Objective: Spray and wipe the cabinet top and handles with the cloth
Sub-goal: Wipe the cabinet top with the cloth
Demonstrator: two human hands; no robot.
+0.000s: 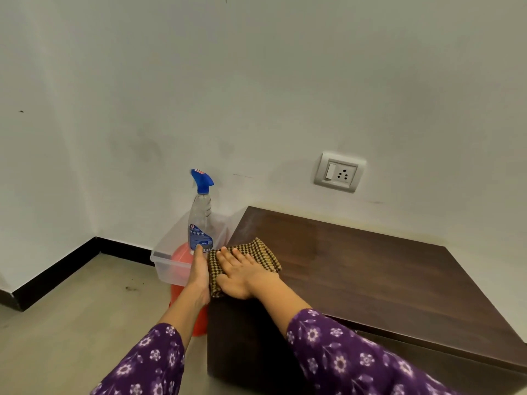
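The cloth (245, 259) lies at the cabinet top's (356, 266) left edge, flattened under the right hand's (242, 276) straight, slightly spread fingers. The left hand (199, 273) reaches the spray bottle (200, 220) in a clear tub (168, 258); its grip is hidden. Handles are cut off.

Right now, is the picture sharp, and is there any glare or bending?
Head view: mostly sharp, wide-angle bending of the cabinet top edges; soft even light, a faint sheen there, no harsh glare; the sleeves blur slightly at the bottom edge.
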